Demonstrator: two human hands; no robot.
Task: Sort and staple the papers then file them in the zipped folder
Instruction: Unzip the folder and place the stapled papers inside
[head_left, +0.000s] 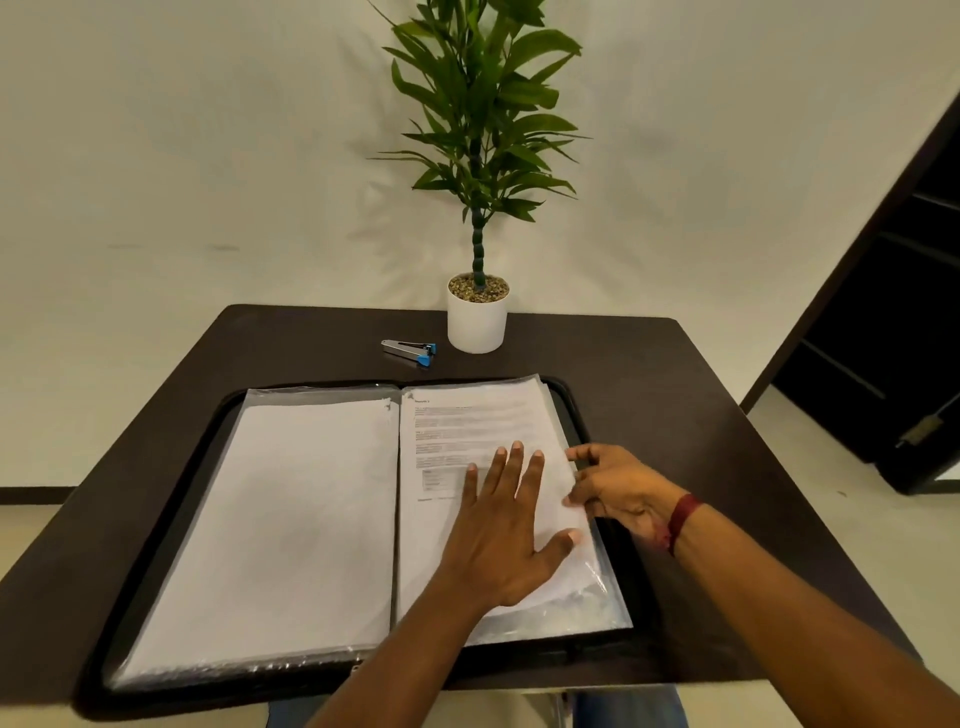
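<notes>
Both halves of the open folder (208, 693) already hold papers (270, 519), and with the left hand (509, 535) pressing flat, fingers spread, on the right-hand ones while the right hand (618, 488) seems to pinch their edge, only seating and zipping look left.

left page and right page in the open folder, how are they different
The left page shows a blank face; the right page shows printed text. No hand touches the left page; the left hand lies flat on the right page and the right hand grips its outer edge. Both are white sheets lying in the open black folder.
</notes>
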